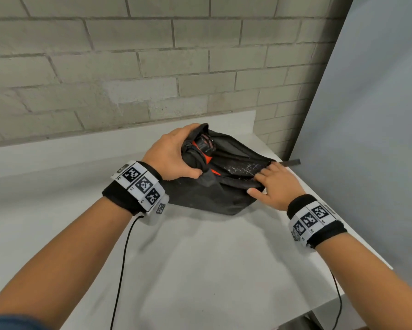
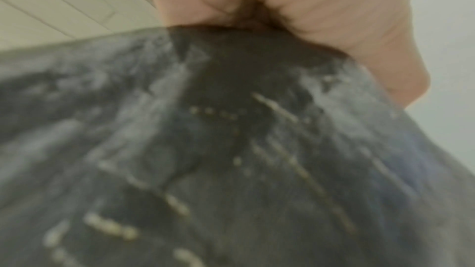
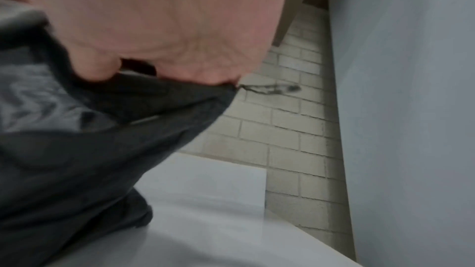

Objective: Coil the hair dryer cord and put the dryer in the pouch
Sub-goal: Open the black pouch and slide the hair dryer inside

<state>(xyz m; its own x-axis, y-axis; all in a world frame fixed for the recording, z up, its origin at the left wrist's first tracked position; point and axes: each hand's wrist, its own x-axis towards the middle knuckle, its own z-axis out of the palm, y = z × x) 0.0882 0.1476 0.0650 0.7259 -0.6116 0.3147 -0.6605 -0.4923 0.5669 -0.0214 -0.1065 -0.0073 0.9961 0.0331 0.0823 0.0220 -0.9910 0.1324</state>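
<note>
A black fabric pouch (image 1: 200, 198) lies on the white table (image 1: 200, 270) with its mouth open toward the wall. The black and orange hair dryer (image 1: 205, 145) sits inside the mouth, partly hidden by fabric. My left hand (image 1: 174, 156) grips the left end of the pouch's rim, fingers curled over it. My right hand (image 1: 271, 184) pinches the near right rim of the opening. The left wrist view shows the worn pouch fabric (image 2: 231, 159) under my left hand (image 2: 295, 17). In the right wrist view my right hand (image 3: 167, 38) holds the pouch edge (image 3: 154, 92). The cord is hidden.
A grey brick wall (image 1: 128, 67) stands behind the table. A pale blue-grey panel (image 1: 378, 115) rises at the right, close to the table's right edge. A zip pull (image 1: 292, 162) sticks out from the pouch's right end. Thin black cables hang from both wristbands.
</note>
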